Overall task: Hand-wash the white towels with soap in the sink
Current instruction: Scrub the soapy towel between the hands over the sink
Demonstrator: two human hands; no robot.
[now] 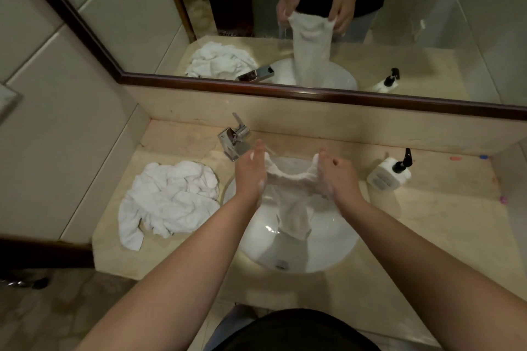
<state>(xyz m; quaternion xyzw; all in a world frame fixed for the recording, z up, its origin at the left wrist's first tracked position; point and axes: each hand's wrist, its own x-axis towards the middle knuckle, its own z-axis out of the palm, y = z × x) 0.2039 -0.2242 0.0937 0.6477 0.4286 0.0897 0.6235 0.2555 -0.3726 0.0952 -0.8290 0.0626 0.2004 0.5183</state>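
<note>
A wet white towel (293, 202) hangs over the white sink (336, 248), stretched by its top edge between both hands. My left hand (251, 171) holds the towel's left corner, with spots of soap foam on the fingers. My right hand (338, 174) pinches the right corner. The towel's lower end droops into the basin. A heap of several white towels (168, 199) lies on the counter left of the sink.
A chrome faucet (235, 138) stands behind the sink at its left. A white soap bottle with a black pump (389, 172) is on the beige counter (427, 208) to the right. The mirror (285, 23) above reflects the scene. Tiled wall runs along the left.
</note>
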